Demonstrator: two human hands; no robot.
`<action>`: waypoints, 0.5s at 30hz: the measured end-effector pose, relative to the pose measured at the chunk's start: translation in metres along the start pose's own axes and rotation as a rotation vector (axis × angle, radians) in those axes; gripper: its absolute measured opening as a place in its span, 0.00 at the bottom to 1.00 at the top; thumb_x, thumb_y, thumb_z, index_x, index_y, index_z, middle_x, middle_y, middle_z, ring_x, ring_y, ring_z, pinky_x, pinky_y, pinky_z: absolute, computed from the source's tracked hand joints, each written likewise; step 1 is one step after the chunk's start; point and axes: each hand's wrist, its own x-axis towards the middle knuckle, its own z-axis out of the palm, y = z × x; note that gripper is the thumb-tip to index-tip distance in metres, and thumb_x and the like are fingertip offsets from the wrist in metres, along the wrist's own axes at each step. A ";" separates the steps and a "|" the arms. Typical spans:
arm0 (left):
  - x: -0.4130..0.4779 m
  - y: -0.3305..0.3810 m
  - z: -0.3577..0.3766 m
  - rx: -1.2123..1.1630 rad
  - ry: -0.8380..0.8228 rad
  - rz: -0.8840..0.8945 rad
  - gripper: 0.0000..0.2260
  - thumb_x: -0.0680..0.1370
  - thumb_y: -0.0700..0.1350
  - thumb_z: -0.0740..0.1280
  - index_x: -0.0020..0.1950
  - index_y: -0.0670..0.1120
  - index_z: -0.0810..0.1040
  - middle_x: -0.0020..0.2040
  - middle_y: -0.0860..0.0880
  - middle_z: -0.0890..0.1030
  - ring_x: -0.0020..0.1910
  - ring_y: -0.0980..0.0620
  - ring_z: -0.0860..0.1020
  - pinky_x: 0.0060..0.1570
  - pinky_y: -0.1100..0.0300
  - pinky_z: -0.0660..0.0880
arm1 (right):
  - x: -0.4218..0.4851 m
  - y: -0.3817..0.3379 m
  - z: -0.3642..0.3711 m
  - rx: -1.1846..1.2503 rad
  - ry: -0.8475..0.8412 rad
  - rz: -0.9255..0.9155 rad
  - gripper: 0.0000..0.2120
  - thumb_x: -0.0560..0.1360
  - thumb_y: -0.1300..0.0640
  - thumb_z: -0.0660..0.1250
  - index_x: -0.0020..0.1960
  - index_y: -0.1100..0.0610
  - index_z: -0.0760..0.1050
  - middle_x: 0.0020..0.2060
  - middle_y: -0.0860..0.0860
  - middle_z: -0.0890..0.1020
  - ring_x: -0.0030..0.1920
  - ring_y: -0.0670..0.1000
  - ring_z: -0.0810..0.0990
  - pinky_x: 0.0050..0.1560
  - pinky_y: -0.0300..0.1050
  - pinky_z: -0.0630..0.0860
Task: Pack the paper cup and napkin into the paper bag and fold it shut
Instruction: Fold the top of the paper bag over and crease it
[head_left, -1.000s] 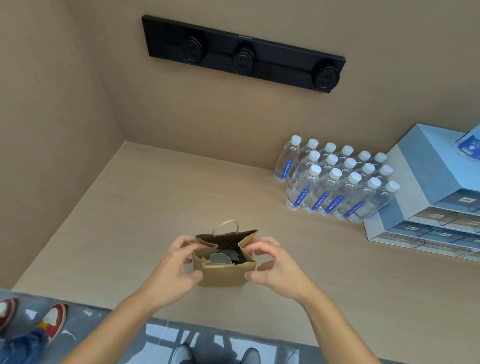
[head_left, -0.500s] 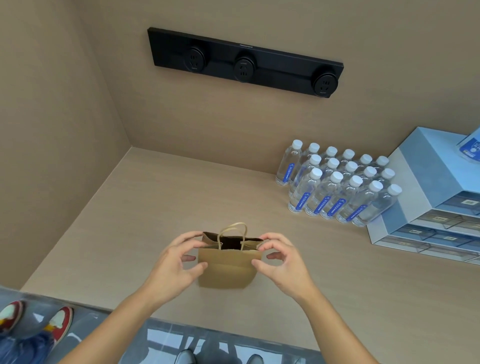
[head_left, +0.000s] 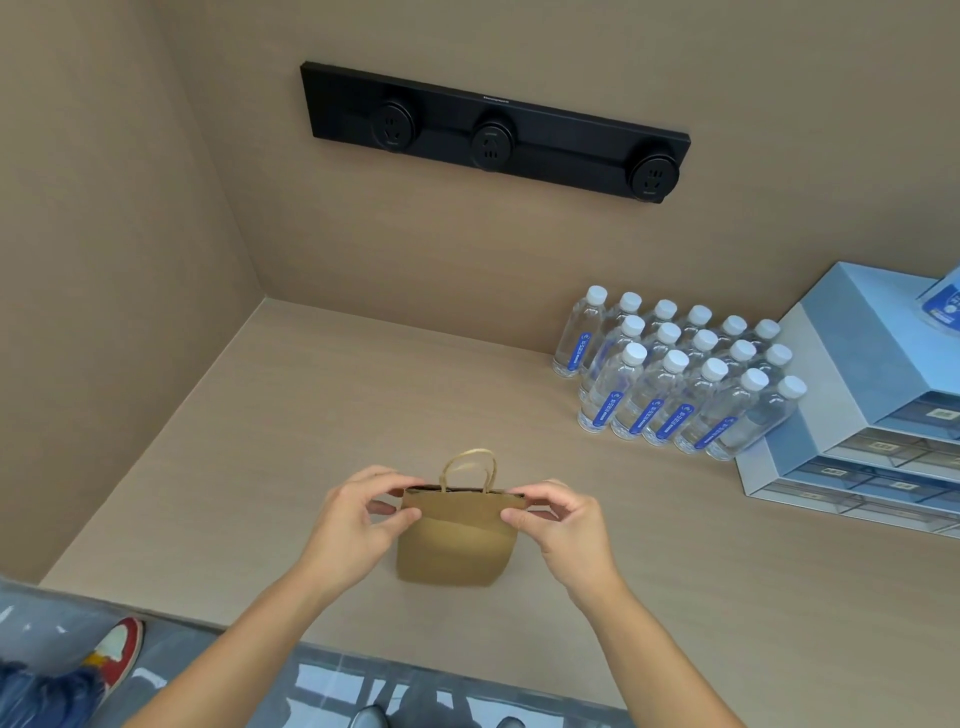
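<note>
A small brown paper bag (head_left: 454, 540) stands upright on the light wooden table (head_left: 311, 415), near its front edge. Its mouth is pressed almost flat, and the twisted paper handles (head_left: 469, 467) stick up above it. My left hand (head_left: 353, 519) pinches the top left corner of the bag. My right hand (head_left: 566, 525) pinches the top right corner. The paper cup and napkin are hidden from view; nothing of them shows through the narrow opening.
Several water bottles (head_left: 670, 379) stand in a block at the back right. A blue drawer unit (head_left: 857, 405) sits at the right edge. A black socket strip (head_left: 493, 130) is on the back wall. Another person's red-and-white shoe (head_left: 117, 649) shows on the floor, lower left.
The bag's mouth, wide open with a lidded cup visible inside a second ago, has been pressed nearly flat. Both hands moved to its top corners.
</note>
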 end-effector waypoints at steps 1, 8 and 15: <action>0.001 0.001 0.000 -0.017 -0.014 -0.020 0.21 0.70 0.37 0.75 0.52 0.63 0.82 0.52 0.60 0.80 0.54 0.55 0.79 0.51 0.58 0.81 | 0.000 0.000 0.000 -0.005 -0.015 0.014 0.16 0.65 0.70 0.77 0.47 0.53 0.84 0.43 0.52 0.84 0.42 0.50 0.81 0.45 0.43 0.77; -0.003 0.001 0.013 -0.122 -0.087 -0.172 0.36 0.66 0.48 0.80 0.65 0.71 0.65 0.67 0.56 0.73 0.63 0.50 0.76 0.62 0.49 0.78 | -0.010 0.004 0.013 -0.048 -0.004 0.004 0.34 0.63 0.63 0.80 0.62 0.46 0.68 0.52 0.46 0.81 0.51 0.44 0.81 0.51 0.42 0.79; -0.011 -0.002 0.015 -0.149 -0.059 -0.092 0.35 0.67 0.40 0.79 0.65 0.66 0.70 0.64 0.57 0.76 0.59 0.52 0.79 0.61 0.48 0.78 | -0.019 0.010 0.009 -0.169 -0.015 -0.039 0.33 0.64 0.63 0.77 0.63 0.42 0.69 0.39 0.46 0.83 0.44 0.47 0.81 0.51 0.44 0.77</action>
